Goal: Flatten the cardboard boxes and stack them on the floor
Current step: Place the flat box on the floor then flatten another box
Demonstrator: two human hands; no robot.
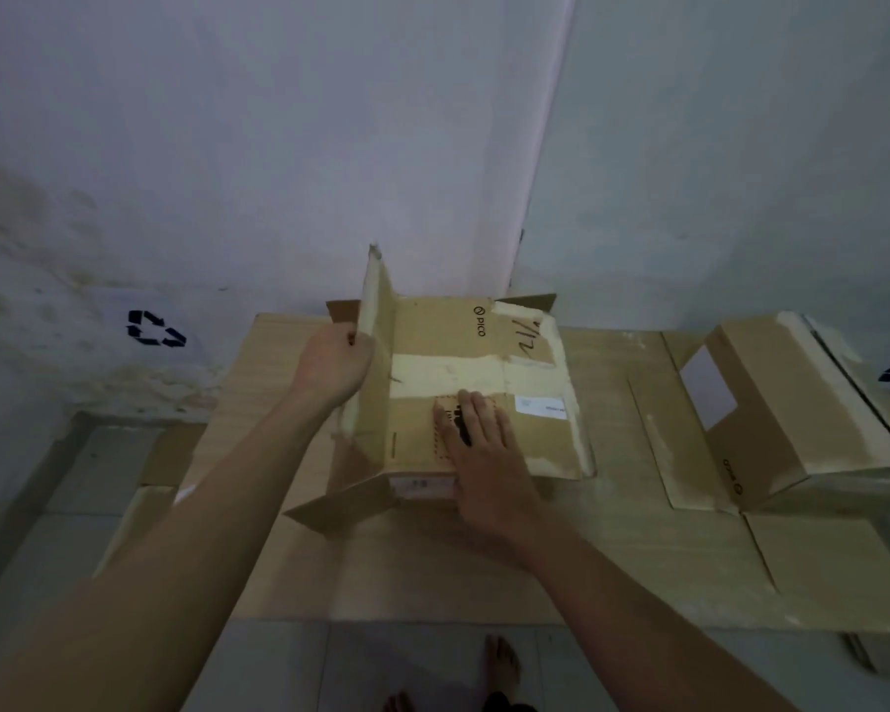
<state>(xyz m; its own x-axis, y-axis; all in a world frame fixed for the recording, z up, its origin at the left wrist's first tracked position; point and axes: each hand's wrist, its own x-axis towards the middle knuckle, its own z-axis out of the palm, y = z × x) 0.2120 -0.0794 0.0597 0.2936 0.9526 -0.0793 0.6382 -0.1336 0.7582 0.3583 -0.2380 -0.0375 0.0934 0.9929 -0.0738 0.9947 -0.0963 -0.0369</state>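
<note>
A bare foot (pixel 502 660) is standing on the tiled floor (pixel 278 665) at the bottom of the view, just short of the near edge of a big flattened cardboard sheet (pixel 432 567) that is lying on that floor and carrying everything else.

On the middle of the sheet, toward its far edge, a PICO-marked cardboard box (pixel 479 382) is being collapsed. The left hand (pixel 337 364) is curling closed around the edge of the tall upright flap (pixel 376 352) at the box's left side. The right hand (pixel 484 449) is lying open and flat, palm down, on the taped top panel near its near edge.

To do this step well, the flat hand should be keeping its weight on the panel so the box is not sliding, while the other hand is folding the flap outward and down along its crease, not across the board. The small side flap (pixel 345 501) sticking out at the near left corner probably needs laying flat too, or the piece will not be sitting level in a stack.

Counting: one large flat sheet underneath; one box in hand; one more box (pixel 771 403) near the sheet's right edge, only half collapsed, tented up. More flat cardboard (pixel 160 459) is showing past the left edge; how many pieces I cannot tell. Two hands, at least one foot.
</note>
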